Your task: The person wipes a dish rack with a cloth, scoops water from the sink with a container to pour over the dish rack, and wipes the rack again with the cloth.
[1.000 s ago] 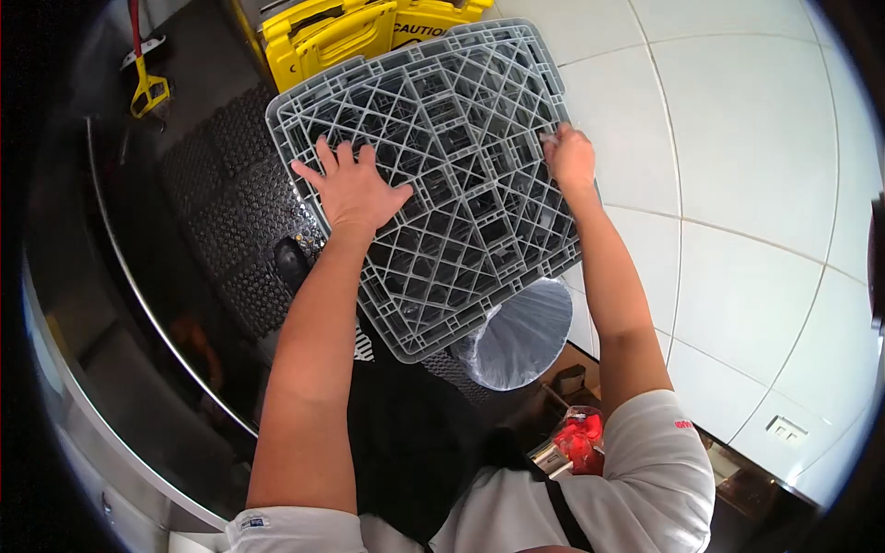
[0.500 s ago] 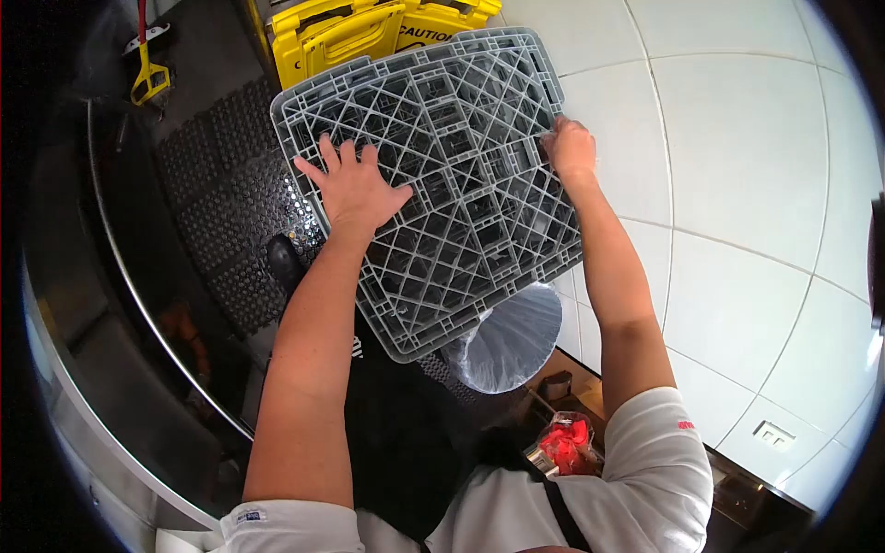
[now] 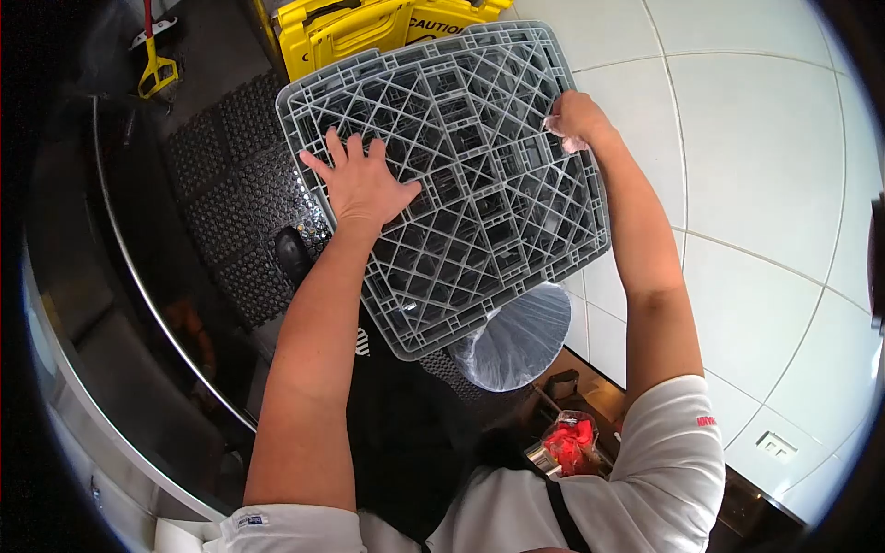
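Observation:
A grey plastic dish rack (image 3: 461, 241) with a diagonal lattice face fills the middle of the view, and it seems to sit on others like it. My left hand (image 3: 361, 189) lies on the lattice near its left edge, fingers spread. At the rack's right edge, my right hand (image 3: 584, 118) is closed around a crumpled, whitish, see-through wad (image 3: 573, 144); it may be plastic film or a thin wet cloth. The fingertips of that hand are partly hidden.
Yellow caution signs (image 3: 355, 37) stand behind the rack. A bin with a clear liner (image 3: 516, 341) is below it, near a red bagged item (image 3: 570, 444). White tiled wall (image 3: 756, 147) lies right; a wet black rubber mat (image 3: 249, 221) and metal rail (image 3: 138, 267) lie left.
My right hand has moved up along the rack's right edge, and the crumpled wad shows more. The left hand stays spread on the lattice. The view has shifted slightly.

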